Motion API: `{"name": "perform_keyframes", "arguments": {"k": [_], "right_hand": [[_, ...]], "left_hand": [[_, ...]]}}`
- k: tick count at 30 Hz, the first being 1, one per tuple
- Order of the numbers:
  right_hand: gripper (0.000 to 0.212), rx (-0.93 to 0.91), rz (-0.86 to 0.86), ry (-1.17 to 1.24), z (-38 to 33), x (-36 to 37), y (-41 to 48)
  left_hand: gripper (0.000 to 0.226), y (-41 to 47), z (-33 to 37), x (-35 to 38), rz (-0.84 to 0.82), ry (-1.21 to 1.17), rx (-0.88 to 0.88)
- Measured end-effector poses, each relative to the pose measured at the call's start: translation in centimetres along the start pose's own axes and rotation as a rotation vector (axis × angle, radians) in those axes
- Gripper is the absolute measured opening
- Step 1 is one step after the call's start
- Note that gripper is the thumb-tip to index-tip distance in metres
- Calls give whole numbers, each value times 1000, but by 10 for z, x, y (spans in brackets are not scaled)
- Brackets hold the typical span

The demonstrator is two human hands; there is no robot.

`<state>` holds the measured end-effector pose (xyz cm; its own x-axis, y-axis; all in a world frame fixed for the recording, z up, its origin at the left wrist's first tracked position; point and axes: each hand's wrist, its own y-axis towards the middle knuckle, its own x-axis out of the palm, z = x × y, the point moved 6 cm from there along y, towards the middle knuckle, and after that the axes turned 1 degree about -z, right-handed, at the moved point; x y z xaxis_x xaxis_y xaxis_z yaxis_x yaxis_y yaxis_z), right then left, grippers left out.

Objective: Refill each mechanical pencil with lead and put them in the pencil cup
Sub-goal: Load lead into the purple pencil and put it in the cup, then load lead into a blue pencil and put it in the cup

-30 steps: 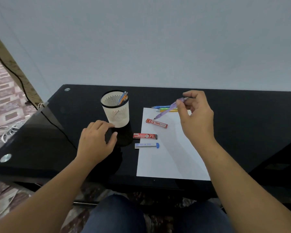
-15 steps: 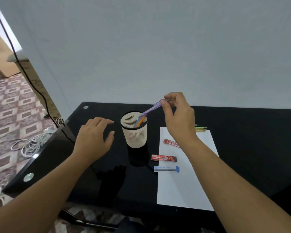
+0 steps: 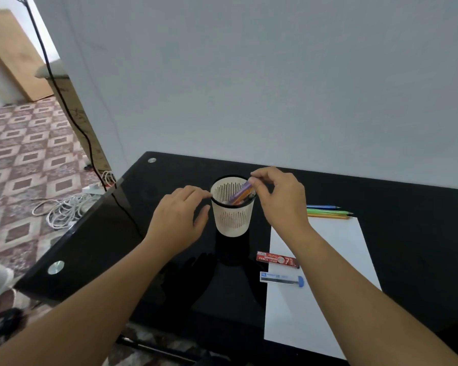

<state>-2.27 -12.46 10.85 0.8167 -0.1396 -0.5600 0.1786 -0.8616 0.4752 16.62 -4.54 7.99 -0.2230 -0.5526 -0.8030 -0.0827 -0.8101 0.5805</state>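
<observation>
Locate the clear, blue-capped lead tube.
Head view, right of centre: the clear blue-capped lead tube lies beside the red lead box, across the left edge of the white paper sheet.

Head-worn camera looks forward and down, close over the table [image 3: 407, 233].

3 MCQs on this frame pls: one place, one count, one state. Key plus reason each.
1. Where is the purple pencil? A on the floor; B on a shelf; C in the pencil cup.
2. How many pencils lie beyond the paper? A one; B three; C six.
3. The right hand? A pinches the purple pencil; B lies flat; C empty fist.
Key: 1 C, it slants inside the rim. 2 B, blue, green, orange side by side. 3 A, fingertips close on its top.
</observation>
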Motion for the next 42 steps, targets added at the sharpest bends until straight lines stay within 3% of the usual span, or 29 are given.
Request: {"name": "perform_keyframes", "arguments": {"k": [8,14,19,25,34,38,42], "right_hand": [[22,26,-120,-93,13,22,-2],[23,17,-82,-128,11,5,-7],[16,121,-37,-88,35,-28,-23],[16,319,-69,-209,73,-72,-63],[24,366,-307,-513,112,-101,-118],[23,278,-397,-540,130,-102,-137],[17,204,-381,-510,137,-99,-145]], "left_hand": [[22,1,2,5,15,-35,-43],[25,1,6,2,74,-79,-83],[25,6,28,-5,154,-141,-38],[18,-9,81,5,217,-133,61],[25,-32,142,69,-173,-275,19],[31,-42,154,90,-292,-245,64],[31,-52,157,100,-318,-238,81]]}}
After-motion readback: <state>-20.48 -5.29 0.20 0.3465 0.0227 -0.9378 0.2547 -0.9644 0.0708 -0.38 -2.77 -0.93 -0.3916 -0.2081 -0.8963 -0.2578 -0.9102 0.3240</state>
